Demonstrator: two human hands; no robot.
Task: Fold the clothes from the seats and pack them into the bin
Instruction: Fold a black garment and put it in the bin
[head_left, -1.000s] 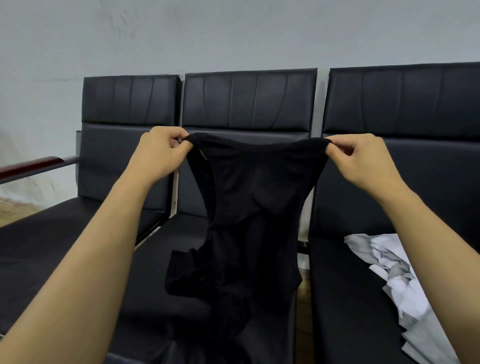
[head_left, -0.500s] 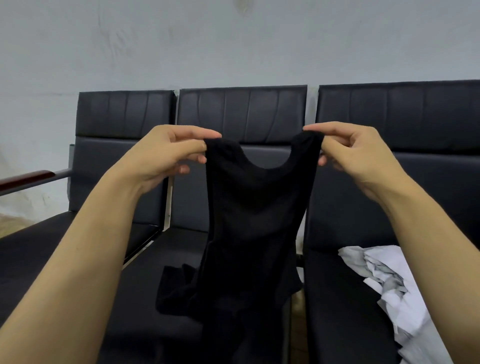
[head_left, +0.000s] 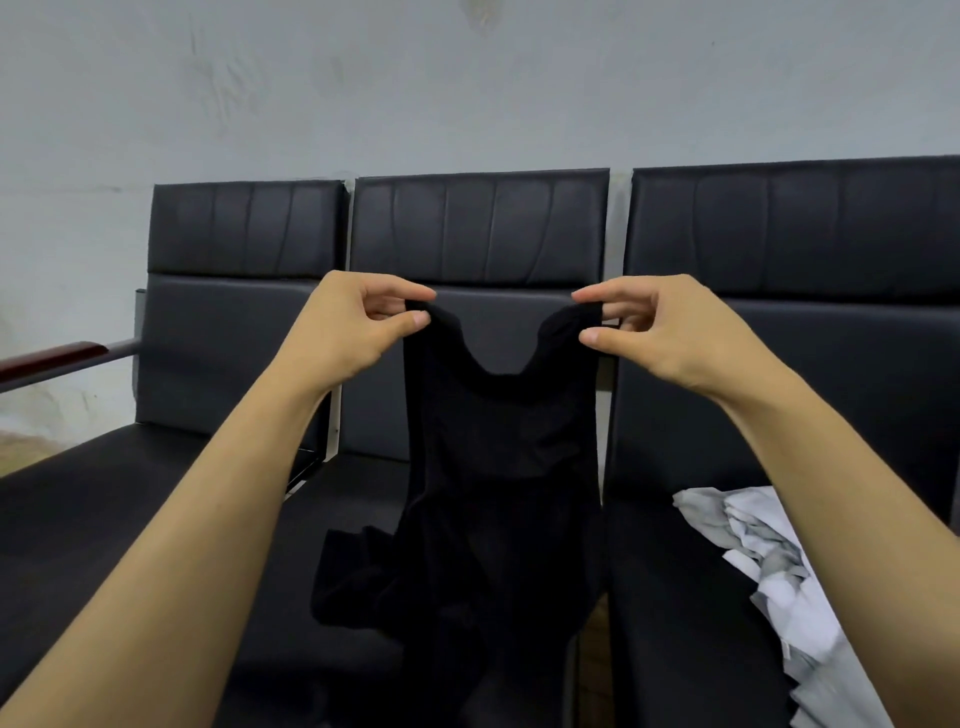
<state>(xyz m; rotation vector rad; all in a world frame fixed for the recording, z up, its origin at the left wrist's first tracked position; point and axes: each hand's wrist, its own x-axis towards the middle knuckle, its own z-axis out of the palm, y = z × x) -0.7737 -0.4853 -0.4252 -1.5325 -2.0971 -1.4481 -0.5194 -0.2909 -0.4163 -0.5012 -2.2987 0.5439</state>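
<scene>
Black top (head_left: 498, 467) hangs; left grip (head_left: 358, 327) and right grip (head_left: 670, 332) pinch its shoulders.

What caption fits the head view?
Both hands, left and right, pinch a black top above the seats.

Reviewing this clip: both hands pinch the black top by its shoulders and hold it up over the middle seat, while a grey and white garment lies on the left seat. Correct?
Not quite. In the head view the grey and white garment lies on the right seat, not the left. The rest holds: the left hand and right hand pinch the black top by its shoulders over the middle seat.
</scene>
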